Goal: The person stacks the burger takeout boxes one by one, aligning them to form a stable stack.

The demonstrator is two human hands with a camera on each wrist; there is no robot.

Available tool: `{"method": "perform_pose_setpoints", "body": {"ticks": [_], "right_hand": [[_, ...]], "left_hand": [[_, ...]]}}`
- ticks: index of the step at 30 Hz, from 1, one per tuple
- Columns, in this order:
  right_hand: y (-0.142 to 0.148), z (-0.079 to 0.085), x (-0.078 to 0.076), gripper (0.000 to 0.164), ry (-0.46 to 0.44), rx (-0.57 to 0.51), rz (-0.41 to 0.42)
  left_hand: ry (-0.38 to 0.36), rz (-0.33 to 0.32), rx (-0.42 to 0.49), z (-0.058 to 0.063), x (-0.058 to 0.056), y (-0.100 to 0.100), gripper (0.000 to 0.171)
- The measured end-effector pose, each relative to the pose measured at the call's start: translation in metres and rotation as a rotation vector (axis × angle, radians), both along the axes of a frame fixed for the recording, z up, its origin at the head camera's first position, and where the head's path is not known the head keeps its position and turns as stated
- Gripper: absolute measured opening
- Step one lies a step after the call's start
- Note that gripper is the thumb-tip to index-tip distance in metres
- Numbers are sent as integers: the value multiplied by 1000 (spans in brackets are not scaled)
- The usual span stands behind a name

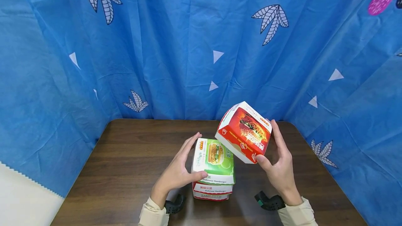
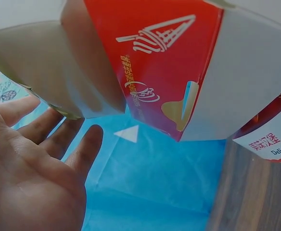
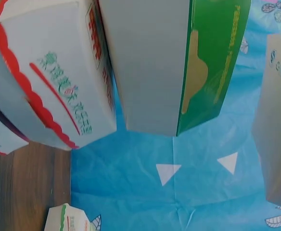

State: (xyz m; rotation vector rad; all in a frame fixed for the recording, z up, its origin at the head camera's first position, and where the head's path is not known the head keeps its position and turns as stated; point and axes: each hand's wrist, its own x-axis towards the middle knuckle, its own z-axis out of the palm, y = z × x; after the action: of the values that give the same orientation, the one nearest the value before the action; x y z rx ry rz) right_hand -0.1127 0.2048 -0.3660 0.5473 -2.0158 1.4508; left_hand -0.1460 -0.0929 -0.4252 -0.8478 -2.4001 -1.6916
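In the head view my right hand point(image 1: 281, 166) holds a red hamburger box point(image 1: 243, 132) tilted in the air, thumb at its lower corner and fingers along its right side. Below and left of it a green-topped hamburger box point(image 1: 216, 159) sits on top of a stack. My left hand point(image 1: 179, 172) grips this green box, thumb at the front edge and fingers at the far left corner. Under it show the white-and-red front edges of the lower boxes point(image 1: 213, 188). The left wrist view has the left fingers point(image 2: 90, 144) beside the boxes. The right hand is outside its own wrist view.
The dark wooden table point(image 1: 132, 163) carries the stack near its front middle. A blue patterned curtain point(image 1: 176, 44) hangs behind and at both sides. A small white box with green trim point(image 3: 69, 220) shows low in the right wrist view. White cloth point(image 1: 25, 198) is at the left.
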Motion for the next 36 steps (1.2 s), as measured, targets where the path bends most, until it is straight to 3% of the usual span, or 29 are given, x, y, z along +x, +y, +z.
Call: {"method": "perform_pose_setpoints", "body": {"ticks": [22, 36], "right_hand": [[-13, -4, -2, 96, -41, 84, 156], [-17, -1, -5, 97, -56, 138, 208]], "left_hand": [[9, -25, 41, -2, 0, 0, 102], [-18, -18, 41, -4, 0, 0, 103]]}}
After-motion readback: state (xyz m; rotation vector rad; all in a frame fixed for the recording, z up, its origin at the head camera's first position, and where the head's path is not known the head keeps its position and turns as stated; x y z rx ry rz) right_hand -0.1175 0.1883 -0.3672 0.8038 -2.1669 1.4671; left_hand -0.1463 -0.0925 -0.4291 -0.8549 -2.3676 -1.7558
